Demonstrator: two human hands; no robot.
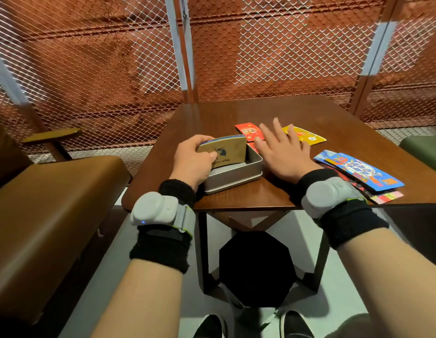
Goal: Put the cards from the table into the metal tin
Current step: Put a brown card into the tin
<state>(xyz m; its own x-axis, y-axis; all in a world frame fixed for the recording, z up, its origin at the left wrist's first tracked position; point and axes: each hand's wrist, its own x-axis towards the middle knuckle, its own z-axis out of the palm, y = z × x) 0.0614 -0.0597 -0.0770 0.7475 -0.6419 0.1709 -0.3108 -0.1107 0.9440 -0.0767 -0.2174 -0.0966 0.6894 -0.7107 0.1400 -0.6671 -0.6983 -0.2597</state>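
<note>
A grey metal tin [238, 178] stands open near the front left corner of the wooden table [236, 113]. My left hand [192, 159] grips a stack of cards with a tan front card [227, 148], held upright on edge inside the tin's left part. Just right of the tin, my right hand [282, 150] hovers flat with its fingers spread and nothing in it. Behind that hand lie a red card [246, 130] and a yellow card [305, 135]. A fanned pile of blue cards [358, 170] lies at the table's right front edge.
A brown padded bench [53, 198] sits to the left, with a small wooden armrest [52, 135] behind it. Metal mesh fencing [273, 50] closes off the back. A green seat [424, 150] shows at the right edge. The table's front edge is close to my wrists.
</note>
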